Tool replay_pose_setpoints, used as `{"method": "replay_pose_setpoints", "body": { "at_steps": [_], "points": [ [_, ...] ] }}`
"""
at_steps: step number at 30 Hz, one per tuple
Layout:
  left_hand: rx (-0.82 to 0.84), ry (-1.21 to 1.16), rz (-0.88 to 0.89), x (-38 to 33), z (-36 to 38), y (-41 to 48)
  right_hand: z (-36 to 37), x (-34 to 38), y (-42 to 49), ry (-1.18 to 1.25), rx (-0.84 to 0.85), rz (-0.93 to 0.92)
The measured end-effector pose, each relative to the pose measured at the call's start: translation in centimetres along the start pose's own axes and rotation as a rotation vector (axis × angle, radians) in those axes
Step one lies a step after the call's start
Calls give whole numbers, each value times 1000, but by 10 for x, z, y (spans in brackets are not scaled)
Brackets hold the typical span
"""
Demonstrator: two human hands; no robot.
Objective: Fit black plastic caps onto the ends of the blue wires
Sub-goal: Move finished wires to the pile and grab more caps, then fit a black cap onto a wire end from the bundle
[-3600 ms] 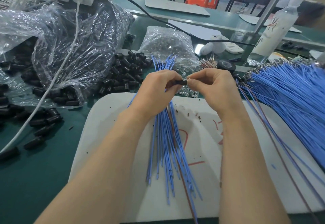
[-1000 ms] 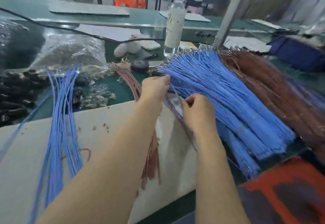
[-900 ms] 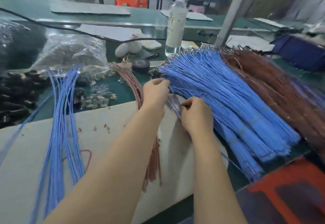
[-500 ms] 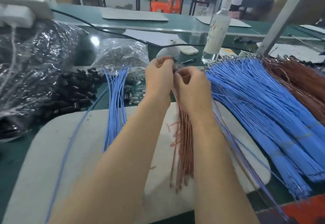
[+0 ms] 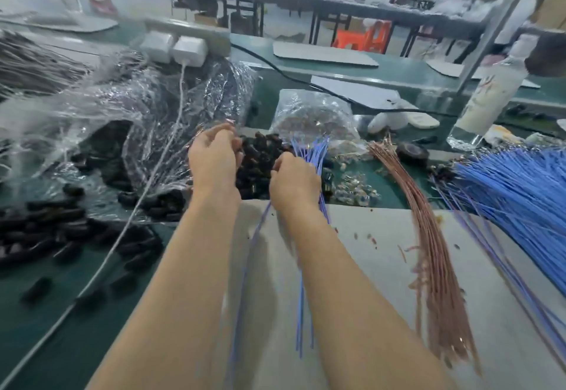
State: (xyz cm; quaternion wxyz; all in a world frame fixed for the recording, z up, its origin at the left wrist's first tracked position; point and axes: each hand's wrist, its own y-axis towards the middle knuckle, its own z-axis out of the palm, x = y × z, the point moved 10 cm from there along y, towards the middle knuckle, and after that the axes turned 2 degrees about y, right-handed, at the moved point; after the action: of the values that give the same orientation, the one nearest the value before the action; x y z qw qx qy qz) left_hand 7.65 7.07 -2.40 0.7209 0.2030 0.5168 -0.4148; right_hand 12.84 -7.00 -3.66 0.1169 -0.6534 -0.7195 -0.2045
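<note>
left hand fingers curled over black caps, centre frame, hold unclear | right hand pinching blue wires | risk: fast grab fumbles cap, loose wires slip

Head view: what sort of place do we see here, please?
Most likely a factory workshop for wire assembly. Bundles of blue wires and a heap of black caps lie on a green workbench, and more long benches stand in rows behind.
</note>
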Motion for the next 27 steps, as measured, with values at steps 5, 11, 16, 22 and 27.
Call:
{"method": "replay_pose_setpoints", "body": {
  "at_steps": [5,11,16,22,27],
  "points": [
    [85,217,95,17,32,-15,-27,-16,3,329,-89,50],
    [499,690,251,45,90,-46,-77,-70,-14,638,-123,101],
    [499,758,296,47,90,-49,-83,-81,-28,758,-230,151],
    [188,692,226,30,47,-10,-34,-32,-30,330,142,17],
    [308,858,201,41,58,-5,-9,-16,-41,75,166,90]
  ]
}}
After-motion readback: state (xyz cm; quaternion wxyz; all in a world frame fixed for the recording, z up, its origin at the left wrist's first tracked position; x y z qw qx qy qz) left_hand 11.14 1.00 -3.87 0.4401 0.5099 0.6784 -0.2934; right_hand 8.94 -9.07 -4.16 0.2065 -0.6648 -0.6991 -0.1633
